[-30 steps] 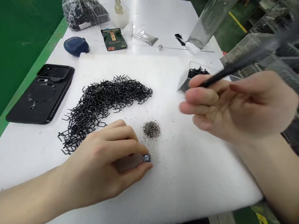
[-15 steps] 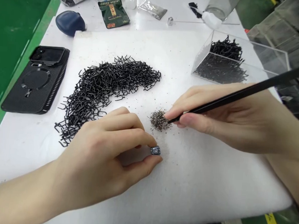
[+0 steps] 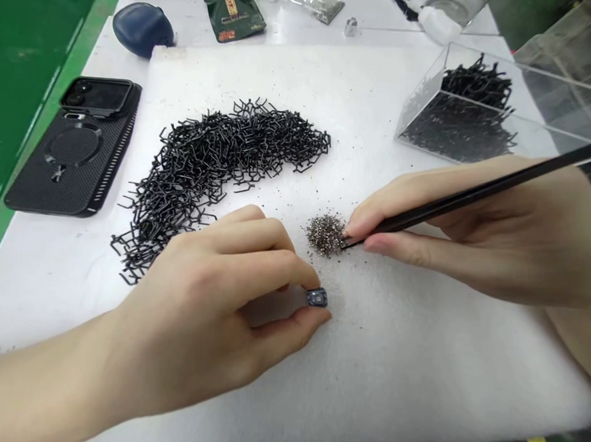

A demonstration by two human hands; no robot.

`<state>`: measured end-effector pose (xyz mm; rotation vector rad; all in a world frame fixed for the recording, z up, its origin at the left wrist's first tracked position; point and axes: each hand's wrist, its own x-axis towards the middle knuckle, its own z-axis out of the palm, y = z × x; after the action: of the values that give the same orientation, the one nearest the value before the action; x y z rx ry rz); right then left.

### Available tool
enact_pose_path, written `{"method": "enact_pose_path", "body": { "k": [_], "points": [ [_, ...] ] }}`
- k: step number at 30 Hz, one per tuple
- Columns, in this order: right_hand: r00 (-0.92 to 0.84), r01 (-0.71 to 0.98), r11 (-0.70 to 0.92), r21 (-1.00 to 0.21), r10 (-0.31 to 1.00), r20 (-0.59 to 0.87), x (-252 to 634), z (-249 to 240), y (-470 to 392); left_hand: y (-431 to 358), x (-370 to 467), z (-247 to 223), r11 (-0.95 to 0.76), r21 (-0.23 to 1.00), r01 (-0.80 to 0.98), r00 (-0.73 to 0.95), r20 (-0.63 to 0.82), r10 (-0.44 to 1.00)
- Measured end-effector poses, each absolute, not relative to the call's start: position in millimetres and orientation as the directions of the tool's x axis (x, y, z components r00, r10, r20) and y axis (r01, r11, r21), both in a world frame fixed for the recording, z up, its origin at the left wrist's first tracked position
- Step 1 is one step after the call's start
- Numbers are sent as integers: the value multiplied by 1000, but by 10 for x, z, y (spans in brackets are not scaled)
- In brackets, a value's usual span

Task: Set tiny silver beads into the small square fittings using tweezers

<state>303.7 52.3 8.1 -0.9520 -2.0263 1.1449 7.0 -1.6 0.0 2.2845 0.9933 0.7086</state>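
Observation:
Between thumb and index finger, my left hand (image 3: pixel 230 304) pinches a small grey-blue metallic part (image 3: pixel 317 297) just above the white foam sheet (image 3: pixel 390 380). My right hand (image 3: pixel 455 224) grips long black tweezers (image 3: pixel 477 192) like a pen. Their tip is at the right edge of a small pile of tiny brown and silvery grains (image 3: pixel 325 235); whether a grain is between the tips is too small to tell. A curved heap of bent black pieces (image 3: pixel 219 156) lies beyond my left hand.
At the left is a black phone (image 3: pixel 74 147), with a blue rubber bulb (image 3: pixel 143 29) behind it. A clear box (image 3: pixel 422 115) with black pieces stands at the right. Along the back are a green packet (image 3: pixel 232 10), a clear bag (image 3: pixel 313 2) and a small metallic piece (image 3: pixel 351 27).
The view has shifted slightly, so most things appear a little further right and higher. Both hands keep their holds, and the tweezer tip stays at the grain pile.

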Motion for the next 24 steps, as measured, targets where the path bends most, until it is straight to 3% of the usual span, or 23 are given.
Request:
{"method": "enact_pose_path", "body": {
  "k": [7, 13, 20, 24],
  "points": [
    [-556, 288, 378, -880, 814, 167, 3056, 33, 526, -3, 103, -10, -592, 655, 470, 582, 274, 765],
    [-566, 291, 402, -868, 804, 183, 3077, 36, 550, 16, 111, -4, -568, 656, 497, 605, 208, 769],
    [-541, 254, 363, -896, 822, 180, 3067, 63, 546, -14, 84, -6, -589, 654, 475, 549, 303, 779],
    [-550, 208, 382, -900, 807, 215, 3005, 107, 480, 3, 120, 33, -561, 660, 500, 563, 245, 789]
  ]
}}
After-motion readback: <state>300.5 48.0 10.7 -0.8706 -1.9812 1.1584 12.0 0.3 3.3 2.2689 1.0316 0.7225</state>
